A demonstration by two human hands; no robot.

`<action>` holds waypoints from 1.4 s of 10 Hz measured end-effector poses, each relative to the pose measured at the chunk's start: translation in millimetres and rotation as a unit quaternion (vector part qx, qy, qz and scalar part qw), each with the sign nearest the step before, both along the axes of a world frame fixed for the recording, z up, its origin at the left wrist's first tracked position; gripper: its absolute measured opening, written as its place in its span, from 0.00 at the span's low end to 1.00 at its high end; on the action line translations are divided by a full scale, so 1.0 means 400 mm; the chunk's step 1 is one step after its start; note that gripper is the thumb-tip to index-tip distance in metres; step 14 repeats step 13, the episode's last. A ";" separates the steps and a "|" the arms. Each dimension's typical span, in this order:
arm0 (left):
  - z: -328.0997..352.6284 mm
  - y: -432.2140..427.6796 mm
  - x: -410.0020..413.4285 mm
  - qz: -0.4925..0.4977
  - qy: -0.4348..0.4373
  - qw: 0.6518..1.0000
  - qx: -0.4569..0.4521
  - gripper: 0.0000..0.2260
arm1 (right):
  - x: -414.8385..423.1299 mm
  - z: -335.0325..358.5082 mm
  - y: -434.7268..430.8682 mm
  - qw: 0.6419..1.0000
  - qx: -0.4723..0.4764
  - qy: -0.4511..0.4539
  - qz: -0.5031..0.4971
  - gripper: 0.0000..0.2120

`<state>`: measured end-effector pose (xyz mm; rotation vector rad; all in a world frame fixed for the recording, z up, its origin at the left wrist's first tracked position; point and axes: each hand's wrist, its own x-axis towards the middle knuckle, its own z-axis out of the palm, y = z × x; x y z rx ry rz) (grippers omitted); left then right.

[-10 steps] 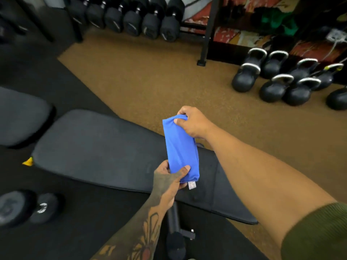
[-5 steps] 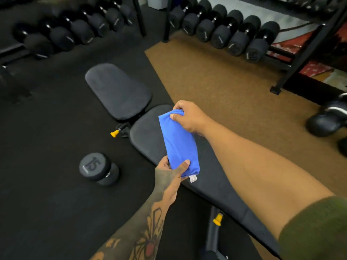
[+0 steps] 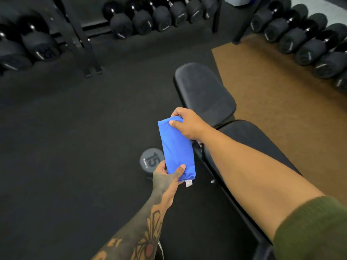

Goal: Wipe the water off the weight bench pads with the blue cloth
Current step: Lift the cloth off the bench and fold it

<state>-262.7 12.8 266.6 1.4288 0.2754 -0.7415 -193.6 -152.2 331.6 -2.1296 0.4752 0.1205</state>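
The folded blue cloth (image 3: 176, 150) hangs in the air between both hands, left of the bench. My right hand (image 3: 187, 122) pinches its top end and my left hand (image 3: 165, 175) grips its bottom end, where a small white tag shows. The black weight bench has a short seat pad (image 3: 202, 91) further away and a long back pad (image 3: 262, 147) running toward me, partly hidden under my right forearm. The cloth does not touch either pad. No water is visible on the pads.
A 15 dumbbell (image 3: 150, 161) lies on the black rubber floor just left of the bench, below the cloth. Racks of black dumbbells (image 3: 150, 17) line the far side and the right (image 3: 308, 44). A brown mat (image 3: 281, 87) lies right of the bench.
The view has swung left, so the bench now sits to the right and more black floor shows. Both hands keep the same hold on the cloth.
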 end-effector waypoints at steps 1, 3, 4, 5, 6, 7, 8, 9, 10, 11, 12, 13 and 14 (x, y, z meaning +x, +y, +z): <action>-0.060 0.031 0.036 0.027 0.005 0.999 0.016 0.10 | 0.060 -0.069 0.041 0.999 0.011 0.012 0.030 0.03; -0.262 0.058 0.069 0.073 0.030 0.996 0.047 0.09 | 0.139 -0.322 0.095 0.997 0.009 0.043 0.064 0.03; -0.378 0.053 0.078 0.097 0.053 0.993 0.045 0.09 | 0.170 -0.471 0.105 0.996 0.007 0.058 0.071 0.04; -0.488 0.043 0.107 0.108 0.071 0.991 0.035 0.08 | 0.206 -0.595 0.109 0.995 0.009 0.071 0.069 0.03; -0.575 0.037 0.145 0.125 0.075 0.988 0.044 0.07 | 0.241 -0.694 0.114 0.994 0.004 0.081 0.076 0.03; -0.631 0.036 0.180 0.138 0.078 0.986 0.055 0.07 | 0.279 -0.756 0.120 0.994 -0.001 0.082 0.078 0.04; -0.679 0.035 0.205 0.139 0.075 0.985 0.074 0.07 | 0.309 -0.797 0.127 0.993 0.001 0.088 0.083 0.05; -0.705 0.036 0.214 0.145 0.073 0.980 0.113 0.07 | 0.325 -0.820 0.139 0.992 -0.011 0.089 0.092 0.06; -0.735 0.041 0.219 0.119 0.075 0.976 0.165 0.08 | 0.331 -0.838 0.143 0.991 -0.031 0.093 0.091 0.07; -0.739 0.040 0.231 0.075 0.080 0.973 0.204 0.11 | 0.334 -0.842 0.140 0.990 -0.064 0.094 0.085 0.07; -0.744 0.028 0.234 0.068 0.108 0.970 0.209 0.11 | 0.335 -0.855 0.132 0.986 -0.088 0.101 0.095 0.08; -0.730 0.026 0.224 0.047 0.119 0.953 0.273 0.15 | 0.329 -0.860 0.138 0.977 -0.136 0.110 0.120 0.10; -0.730 0.026 0.224 0.047 0.119 0.953 0.273 0.15 | 0.329 -0.860 0.138 0.977 -0.136 0.110 0.120 0.10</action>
